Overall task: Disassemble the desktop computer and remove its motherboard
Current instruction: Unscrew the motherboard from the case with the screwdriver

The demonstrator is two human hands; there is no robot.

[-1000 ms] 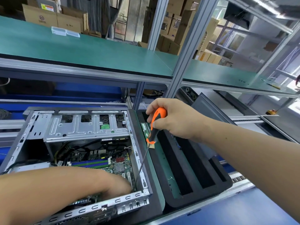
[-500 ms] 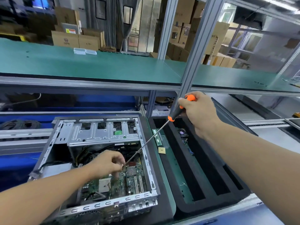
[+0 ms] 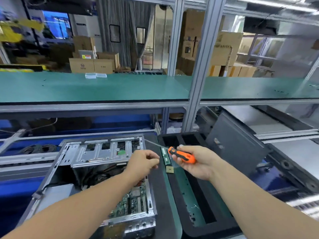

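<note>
From the head camera, the open computer case (image 3: pixel 96 171) lies on its side at the lower left of the workbench, with its cover off. The green motherboard (image 3: pixel 136 202) sits inside it, near the front right corner, partly hidden under the left arm. The left hand (image 3: pixel 143 163) is held above the case's right edge with its fingers curled in, fingertips close together; it is too blurry to tell if they pinch something small. The right hand (image 3: pixel 196 161) grips the orange and black handle of a screwdriver (image 3: pixel 182 155). The thin metal shaft points up and to the left, over the top right corner of the case. Just right of the case is a black foam tray (image 3: pixel 203 226) with long slots. Two green memory sticks (image 3: pixel 165 156) and a small square chip (image 3: pixel 169 169) lie on the tray's left side, under the hands. A dark side panel (image 3: pixel 236 149) leans behind the tray.
</note>
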